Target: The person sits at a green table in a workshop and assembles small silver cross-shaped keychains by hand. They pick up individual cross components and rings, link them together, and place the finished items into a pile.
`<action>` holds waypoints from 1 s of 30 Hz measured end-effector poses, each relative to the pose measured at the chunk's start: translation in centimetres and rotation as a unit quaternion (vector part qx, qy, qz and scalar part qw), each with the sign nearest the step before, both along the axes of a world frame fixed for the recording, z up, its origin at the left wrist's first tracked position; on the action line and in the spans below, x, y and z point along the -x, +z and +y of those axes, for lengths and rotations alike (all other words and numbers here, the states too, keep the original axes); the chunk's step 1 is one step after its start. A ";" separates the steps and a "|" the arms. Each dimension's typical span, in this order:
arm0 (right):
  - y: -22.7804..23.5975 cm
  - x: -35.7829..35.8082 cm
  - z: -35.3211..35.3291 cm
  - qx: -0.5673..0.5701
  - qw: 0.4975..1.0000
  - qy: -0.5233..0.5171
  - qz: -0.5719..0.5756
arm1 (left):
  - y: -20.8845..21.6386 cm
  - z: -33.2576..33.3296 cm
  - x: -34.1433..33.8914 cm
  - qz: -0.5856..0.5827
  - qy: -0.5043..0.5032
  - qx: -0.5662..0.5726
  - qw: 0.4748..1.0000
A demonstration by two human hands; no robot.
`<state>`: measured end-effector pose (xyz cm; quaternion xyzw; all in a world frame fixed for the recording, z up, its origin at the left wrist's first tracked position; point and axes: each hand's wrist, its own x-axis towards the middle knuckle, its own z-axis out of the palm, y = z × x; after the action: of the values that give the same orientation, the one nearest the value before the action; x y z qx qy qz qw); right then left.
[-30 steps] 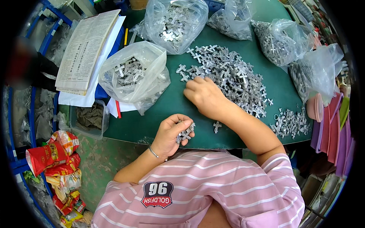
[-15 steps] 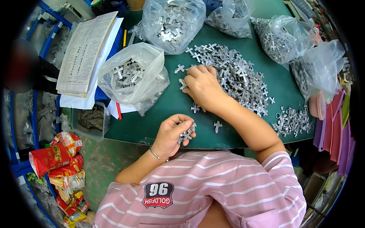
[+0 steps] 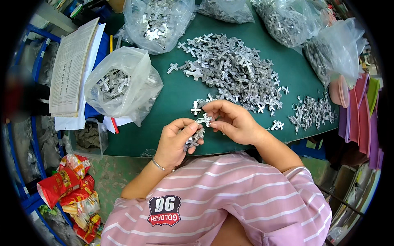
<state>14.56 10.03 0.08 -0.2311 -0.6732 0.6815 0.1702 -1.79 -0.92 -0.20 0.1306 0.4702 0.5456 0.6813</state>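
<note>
My left hand [image 3: 175, 138] is curled around several small silver cross-shaped metal pieces [image 3: 193, 141] close to the table's near edge. Between the two hands a single silver cross-shaped piece [image 3: 205, 119] is pinched in the fingertips of my right hand [image 3: 234, 122], touching or nearly touching the left thumb. Just beyond the fingers lies a loose cross [image 3: 195, 108]. Farther off spreads a big heap of silver crosses [image 3: 242, 69]. A few more crosses [image 3: 277, 125] rest to the right of my right wrist.
Clear plastic bags of metal pieces stand at the left [image 3: 141, 96], far middle [image 3: 184, 12] and far right [image 3: 336, 53]. A smaller pile of parts [image 3: 312, 114] sits on the right of the green table [image 3: 172, 88]. Printed sheets [image 3: 74, 69] and a plastic tub [image 3: 104, 141] are left.
My right hand has come back from the heap's near left edge to my left hand, now with a cross in its fingertips. The view has shifted slightly.
</note>
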 end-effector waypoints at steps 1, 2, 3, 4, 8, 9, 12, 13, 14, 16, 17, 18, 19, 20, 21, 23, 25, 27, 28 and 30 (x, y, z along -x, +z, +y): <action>-0.3 -0.1 -0.2 0.013 1.000 -0.011 0.012 | 0.1 0.0 -0.1 0.003 -0.002 0.001 1.000; -0.4 -0.3 -0.3 0.027 0.999 -0.021 0.024 | 0.1 0.0 -0.1 0.005 -0.004 0.002 1.000; -0.5 -0.3 -0.4 0.022 0.999 -0.021 0.030 | 0.2 0.0 -0.2 0.004 -0.005 0.005 1.000; -0.5 -0.4 -0.4 0.017 0.999 -0.019 0.036 | 0.3 0.1 -0.3 0.003 -0.005 0.007 1.000; 0.3 -0.7 -0.6 0.074 0.996 -0.036 0.025 | 0.1 0.0 -0.5 0.005 -0.012 0.009 1.000; 0.2 -0.7 -0.6 0.089 0.994 -0.047 0.032 | 0.1 0.0 -0.4 0.001 -0.015 0.008 1.000; -0.2 -0.8 -0.7 0.037 0.995 -0.081 0.046 | 0.0 0.0 -0.4 -0.013 -0.023 0.006 1.000; -0.4 -0.7 -0.8 -0.045 0.994 -0.092 0.045 | 0.0 0.0 -0.4 -0.020 -0.024 0.006 1.000; -0.6 -0.7 -0.9 -0.126 0.986 -0.101 0.044 | -0.1 0.0 -0.5 -0.027 -0.024 0.007 0.999; 0.0 -0.5 -0.4 -0.306 0.946 -0.049 0.100 | -0.2 -0.1 -0.6 -0.035 -0.004 0.014 0.999; 0.2 -0.4 -0.3 -0.392 0.911 -0.022 0.127 | -0.2 -0.2 -0.6 -0.038 0.006 0.018 0.999; 0.4 -0.3 -0.3 -0.375 0.919 -0.034 0.120 | -0.1 -0.3 -0.4 -0.033 0.022 0.011 0.999; 0.5 -0.3 -0.3 -0.358 0.926 -0.047 0.113 | 0.2 -0.4 -0.1 -0.029 0.035 0.004 0.999; 0.6 -0.3 -0.3 -0.341 0.932 -0.059 0.105 | 0.5 -0.6 0.5 -0.024 0.050 -0.002 0.998; 0.5 -0.4 0.1 -0.357 0.926 -0.096 0.074 | 0.9 -0.7 1.5 -0.018 0.083 -0.037 0.996; -0.3 -0.6 1.0 -0.426 0.893 -0.145 0.017 | 1.4 -0.4 4.7 -0.116 0.121 -0.135 0.977; -1.0 -0.5 1.3 -0.448 0.880 -0.154 -0.024 | 2.9 0.5 7.0 -0.217 0.209 -0.138 0.944; -0.8 0.4 1.1 -0.498 0.853 -0.142 -0.070 | 3.4 0.8 7.3 -0.198 0.241 -0.123 0.942; -0.7 0.8 1.0 -0.521 0.837 -0.136 -0.095 | 3.0 0.7 7.1 -0.187 0.227 -0.109 0.950; -1.8 0.9 1.2 -0.549 0.820 -0.113 -0.113 | 1.8 0.5 6.1 -0.181 0.169 -0.096 0.964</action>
<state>13.70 11.26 -1.75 -0.2489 -0.9197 0.1442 0.2673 -7.88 -0.40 1.64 0.0128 0.2997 0.7096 0.6375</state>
